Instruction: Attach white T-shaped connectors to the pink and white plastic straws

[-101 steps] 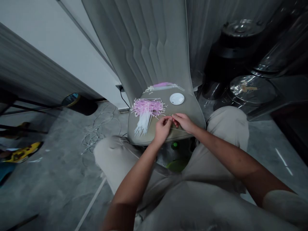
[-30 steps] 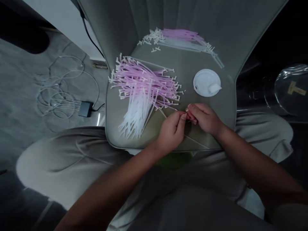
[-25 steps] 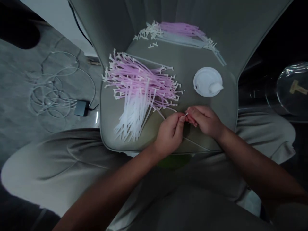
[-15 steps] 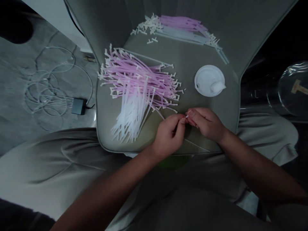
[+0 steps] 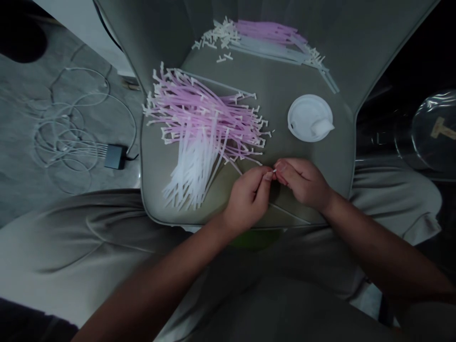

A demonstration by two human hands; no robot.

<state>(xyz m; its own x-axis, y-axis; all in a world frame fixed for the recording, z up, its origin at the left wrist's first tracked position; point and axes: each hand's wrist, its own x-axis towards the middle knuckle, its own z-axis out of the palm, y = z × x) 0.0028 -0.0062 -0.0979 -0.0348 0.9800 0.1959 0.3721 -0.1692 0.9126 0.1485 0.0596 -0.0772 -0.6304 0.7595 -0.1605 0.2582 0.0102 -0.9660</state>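
Note:
My left hand and my right hand meet fingertip to fingertip over the front of a grey-green chair seat. Both are pinched closed around a tiny white piece between them; its shape is mostly hidden by the fingers. A thin pale tube slants across the seat below my hands. Left of my hands lies a heap of pink tubes with white fittings on their ends, and a fan of white tubes overlaps it. A round white lid with a white lump on it sits beyond my right hand.
At the back of the seat are small white connectors, pink tubes and clear tubes. On the floor at left, a dark box joins coiled cables. A clear round container stands at right.
Both hands have shifted very slightly to the left, still pinched together at the small white piece. The view has moved a little; the tubes and lid lie as before.

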